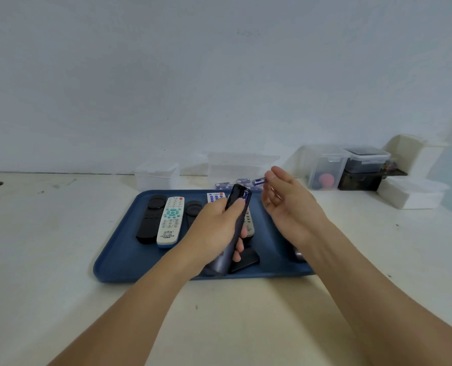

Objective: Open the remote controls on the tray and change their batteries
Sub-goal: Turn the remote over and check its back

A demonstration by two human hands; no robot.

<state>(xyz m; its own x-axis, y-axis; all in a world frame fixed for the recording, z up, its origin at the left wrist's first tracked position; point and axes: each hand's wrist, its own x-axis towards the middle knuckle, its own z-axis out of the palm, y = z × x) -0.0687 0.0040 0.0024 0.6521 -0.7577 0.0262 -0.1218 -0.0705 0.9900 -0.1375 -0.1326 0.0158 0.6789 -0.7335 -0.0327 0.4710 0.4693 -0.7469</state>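
My left hand (221,220) grips the dark grey slim remote control (235,223) upright over the blue plastic tray (119,257), its battery bay open at the top with one purple cell seemingly seated. My right hand (285,204) pinches a small purple battery (259,180) just right of and above the bay. Mid-swap, I judge; next move needs battery lined up and pressed in, then black cover (244,261) from tray refitted.

I seem to be at a plain workbench in a bare workroom rather than a home: a scuffed off-white table (61,260) runs up against an unpainted pale wall (167,75). At the far right stand clear lidded storage boxes (325,167) and white foam blocks (409,192), and a blue tray (119,260) holds sorted remote controls (170,220).
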